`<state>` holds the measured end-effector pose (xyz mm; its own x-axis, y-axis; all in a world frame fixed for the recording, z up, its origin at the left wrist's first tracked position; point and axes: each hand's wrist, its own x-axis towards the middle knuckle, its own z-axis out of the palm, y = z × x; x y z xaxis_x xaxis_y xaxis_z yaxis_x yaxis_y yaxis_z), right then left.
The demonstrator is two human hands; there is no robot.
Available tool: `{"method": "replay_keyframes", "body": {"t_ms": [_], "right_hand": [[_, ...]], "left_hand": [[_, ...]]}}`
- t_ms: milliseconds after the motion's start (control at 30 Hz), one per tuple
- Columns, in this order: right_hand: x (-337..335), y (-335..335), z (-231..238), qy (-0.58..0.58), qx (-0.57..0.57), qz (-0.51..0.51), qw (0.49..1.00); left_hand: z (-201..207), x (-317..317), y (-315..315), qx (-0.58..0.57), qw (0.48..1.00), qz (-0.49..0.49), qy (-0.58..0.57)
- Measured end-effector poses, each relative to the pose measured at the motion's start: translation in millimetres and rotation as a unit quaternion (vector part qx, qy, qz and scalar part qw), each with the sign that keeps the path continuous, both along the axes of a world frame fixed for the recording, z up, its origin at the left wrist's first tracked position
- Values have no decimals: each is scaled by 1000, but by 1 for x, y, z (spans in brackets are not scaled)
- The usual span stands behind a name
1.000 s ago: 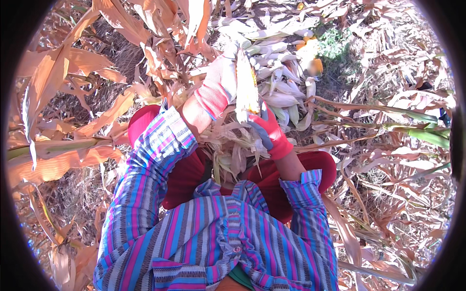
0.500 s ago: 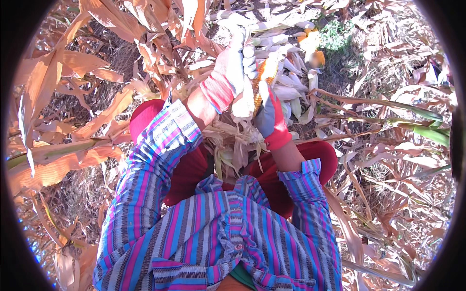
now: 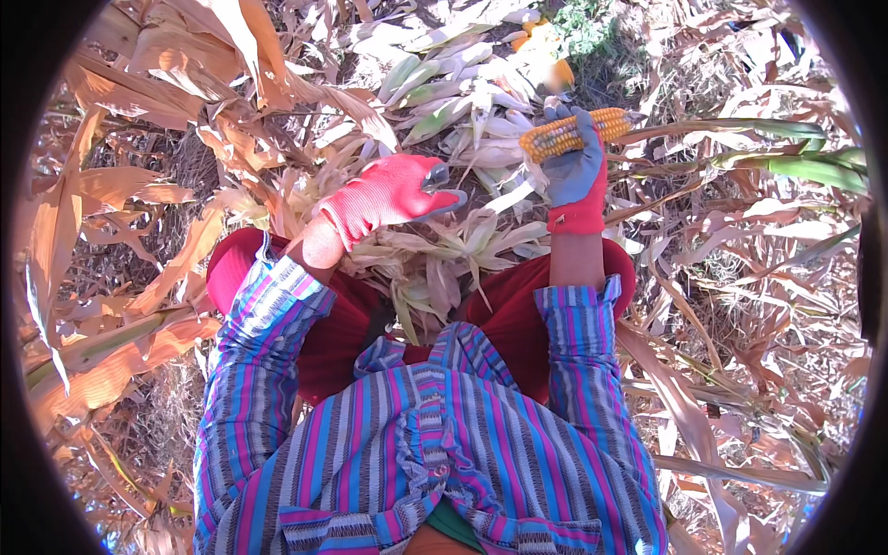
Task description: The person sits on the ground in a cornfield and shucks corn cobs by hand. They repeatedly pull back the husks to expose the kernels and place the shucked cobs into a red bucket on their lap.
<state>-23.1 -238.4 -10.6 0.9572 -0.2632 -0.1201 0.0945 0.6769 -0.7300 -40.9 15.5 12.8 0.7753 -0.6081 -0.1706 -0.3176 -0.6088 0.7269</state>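
My right hand (image 3: pixel 575 176), in a red glove with a grey palm, is wrapped round a husked corn cob (image 3: pixel 555 139) of yellow-orange kernels. The cob lies crosswise in the fingers, its tip pointing right. My left hand (image 3: pixel 393 192), gloved the same way, is held over the husks with thumb and fingers apart and nothing between them. Below and between my hands, loose pale husks (image 3: pixel 435 264) are heaped in front of my lap. Beyond the hands lies a pile of corn ears still in pale husks (image 3: pixel 472 88).
Tall dry corn leaves (image 3: pixel 92 342) crowd the left side. Green-tipped stalks (image 3: pixel 786 166) reach in from the right above dry leaf litter. Bare yellow cobs (image 3: pixel 532 35) lie at the far end beside a small green plant (image 3: pixel 583 26). My bent knees (image 3: pixel 606 268) flank the husk heap.
Half a second ago both hands were close together at the partly husked ear. Now the bare cob has moved right in my right hand, while my left hand has let go and drawn back toward me.
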Motion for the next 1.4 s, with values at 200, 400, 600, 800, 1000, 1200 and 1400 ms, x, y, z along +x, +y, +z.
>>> {"method": "replay_keyframes", "body": {"t_ms": [200, 400, 600, 800, 1000, 1200, 1400], "right_hand": [[-15, 40, 15, -38, -148, 37, 988], [-28, 59, 25, -19, -96, 64, 993], [-22, 62, 5, -5, -92, 42, 995], [-28, 83, -11, 42, -29, 76, 996], [-26, 67, -17, 207, 73, 272, 937], [-26, 60, -89, 306, 59, 308, 899], [-27, 43, -137, 400, 6, 243, 884]], "left_hand": [[-17, 18, -6, -199, 956, 208, 50], [-29, -6, -40, -249, 924, 104, 271], [-10, -23, -46, -318, 836, 163, 416], [-33, -20, -44, -101, 986, 107, 80], [-25, -38, -49, 33, 991, -47, -120], [-16, -77, -56, -4, 960, -260, -106], [-55, -80, -37, 169, 905, -348, -176]]}}
